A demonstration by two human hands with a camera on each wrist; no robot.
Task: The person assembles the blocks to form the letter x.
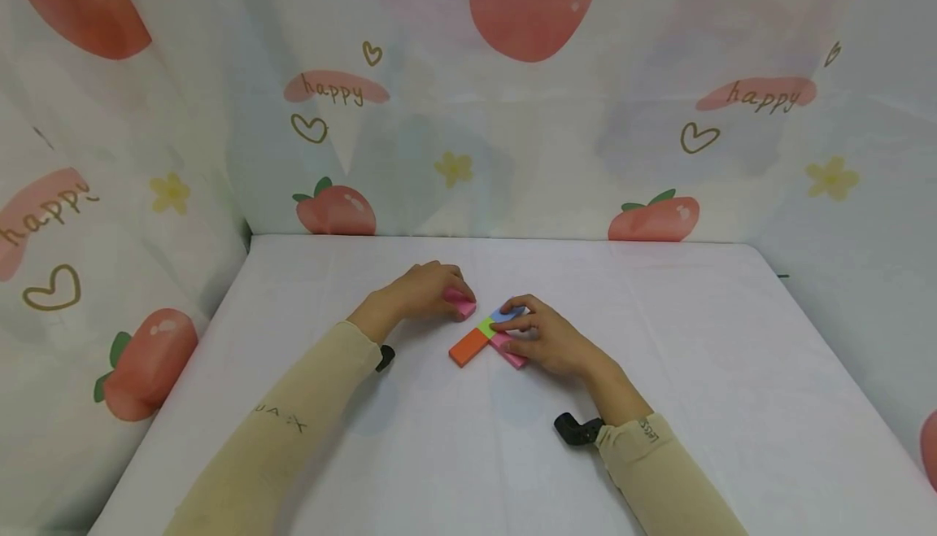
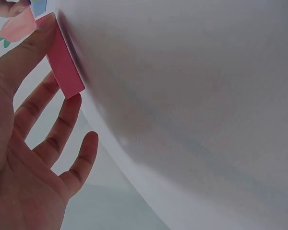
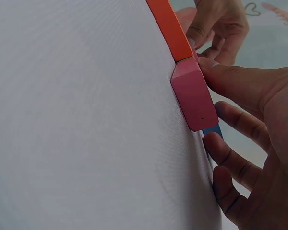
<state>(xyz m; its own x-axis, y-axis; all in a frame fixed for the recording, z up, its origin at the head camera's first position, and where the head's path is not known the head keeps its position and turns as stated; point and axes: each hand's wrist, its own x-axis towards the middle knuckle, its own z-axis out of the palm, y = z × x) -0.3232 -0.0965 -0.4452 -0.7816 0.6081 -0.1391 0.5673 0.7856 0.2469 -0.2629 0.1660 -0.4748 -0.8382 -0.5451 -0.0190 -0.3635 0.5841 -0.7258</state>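
My left hand (image 1: 432, 290) pinches a loose pink block (image 1: 461, 303) between thumb and fingers, just beyond and left of the laid blocks. In the left wrist view, this pink block (image 2: 66, 62) is long and flat-sided, with the thumb on one face. An orange block (image 1: 468, 347), a green block (image 1: 486, 327), a blue block (image 1: 505, 314) and a second pink block (image 1: 508, 350) lie touching on the white tabletop. My right hand (image 1: 552, 339) rests at these blocks with fingers loosely extended. Its fingertips touch the blue and green ones, and its thumb is by the second pink block (image 3: 196, 98).
A white cloth-covered table (image 1: 703, 341) spreads around the hands. Behind it and at the sides hangs a printed fabric (image 1: 527, 154) with fruit and hearts. A black wrist device (image 1: 578, 429) shows below the right hand.
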